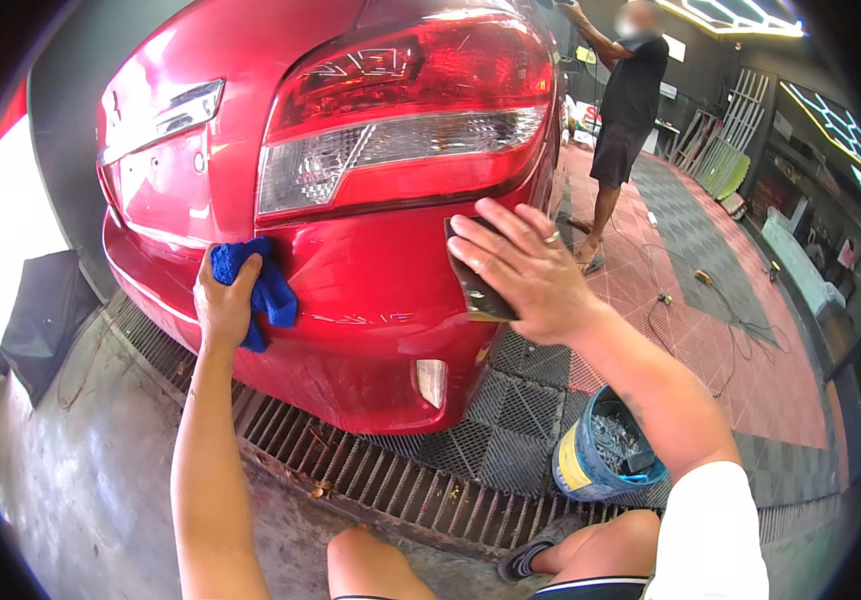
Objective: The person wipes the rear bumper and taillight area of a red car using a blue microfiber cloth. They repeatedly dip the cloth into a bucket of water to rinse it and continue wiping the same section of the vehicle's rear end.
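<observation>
The rear corner of a red car faces me, its tail light (408,142) above the painted bumper (370,281). A bunched blue microfiber cloth (274,292) is gripped in my left hand (226,304), close against the bumper below the trunk seam. With fingers spread and flat, my right hand (532,274) presses a thin dark sheet (481,289), which looks like sandpaper, onto the bumper's side curve. My palm and fingers hide much of that sheet. Lower on the bumper sits a small pale reflector (431,382).
A blue bucket (579,469) with murky contents stands below my right forearm. Under the bumper runs a metal drain grate (400,480). Beyond the car, another person (629,90) stands on red and grey floor tiles (625,300). Cords (734,322) trail there.
</observation>
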The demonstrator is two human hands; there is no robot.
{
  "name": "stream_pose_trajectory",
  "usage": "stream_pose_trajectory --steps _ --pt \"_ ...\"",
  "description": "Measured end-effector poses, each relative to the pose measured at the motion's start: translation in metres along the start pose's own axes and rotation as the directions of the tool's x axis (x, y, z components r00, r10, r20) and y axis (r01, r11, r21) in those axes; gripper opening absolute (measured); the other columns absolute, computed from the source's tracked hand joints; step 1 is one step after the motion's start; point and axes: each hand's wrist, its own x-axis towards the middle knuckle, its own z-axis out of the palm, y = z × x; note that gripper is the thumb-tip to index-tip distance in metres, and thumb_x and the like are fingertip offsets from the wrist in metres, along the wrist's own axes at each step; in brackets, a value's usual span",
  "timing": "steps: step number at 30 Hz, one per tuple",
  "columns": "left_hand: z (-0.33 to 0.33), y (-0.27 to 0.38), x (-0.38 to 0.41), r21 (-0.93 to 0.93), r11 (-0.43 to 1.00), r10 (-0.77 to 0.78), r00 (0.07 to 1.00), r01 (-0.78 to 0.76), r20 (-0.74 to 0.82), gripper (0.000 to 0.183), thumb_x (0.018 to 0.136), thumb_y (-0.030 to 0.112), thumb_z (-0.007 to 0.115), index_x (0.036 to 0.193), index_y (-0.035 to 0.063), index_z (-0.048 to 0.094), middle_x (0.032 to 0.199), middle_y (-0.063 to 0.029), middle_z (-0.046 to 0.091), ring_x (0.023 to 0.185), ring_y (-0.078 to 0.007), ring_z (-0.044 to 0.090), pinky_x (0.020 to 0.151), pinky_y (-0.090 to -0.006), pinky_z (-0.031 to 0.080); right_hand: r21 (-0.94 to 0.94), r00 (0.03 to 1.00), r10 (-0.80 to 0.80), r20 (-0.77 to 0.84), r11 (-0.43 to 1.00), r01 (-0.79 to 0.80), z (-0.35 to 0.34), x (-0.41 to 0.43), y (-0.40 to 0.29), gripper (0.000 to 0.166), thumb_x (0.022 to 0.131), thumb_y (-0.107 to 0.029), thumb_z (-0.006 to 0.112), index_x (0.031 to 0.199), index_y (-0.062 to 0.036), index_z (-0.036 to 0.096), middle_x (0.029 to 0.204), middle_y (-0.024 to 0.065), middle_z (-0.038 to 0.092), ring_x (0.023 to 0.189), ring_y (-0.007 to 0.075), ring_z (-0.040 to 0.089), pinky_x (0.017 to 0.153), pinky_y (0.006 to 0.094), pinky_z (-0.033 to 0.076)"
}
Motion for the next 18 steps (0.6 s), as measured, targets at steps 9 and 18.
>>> stream_pose_trajectory --steps 9,18 --pt "0.0 -0.003 0.001 -0.008 1.0 0.016 1.0 -0.016 -0.027 0.038 0.091 0.034 0.083 0.108 0.0019 0.073 0.089 -0.0119 0.076 0.081 -0.023 0.072 0.08 -0.0411 0.056 0.153 0.992 0.058 -0.109 0.987 -0.041 0.005 -0.011 0.013 0.072 0.098 -0.027 0.067 0.166 -0.0109 0.047 0.175 0.0095 0.044 0.165 0.0286 0.035 0.132 0.0508 0.022" --pt "0.004 -0.003 0.002 -0.021 1.0 0.017 1.0 -0.018 -0.023 0.038 0.091 0.034 0.084 0.108 0.0017 0.073 0.088 -0.0104 0.076 0.079 -0.0216 0.071 0.078 -0.0407 0.056 0.049 0.993 0.063 -0.104 0.997 -0.058 0.001 -0.028 0.038 0.078 0.095 -0.03 0.073 0.166 -0.0115 0.046 0.176 0.008 0.042 0.166 0.0304 0.032 0.132 0.051 0.022"
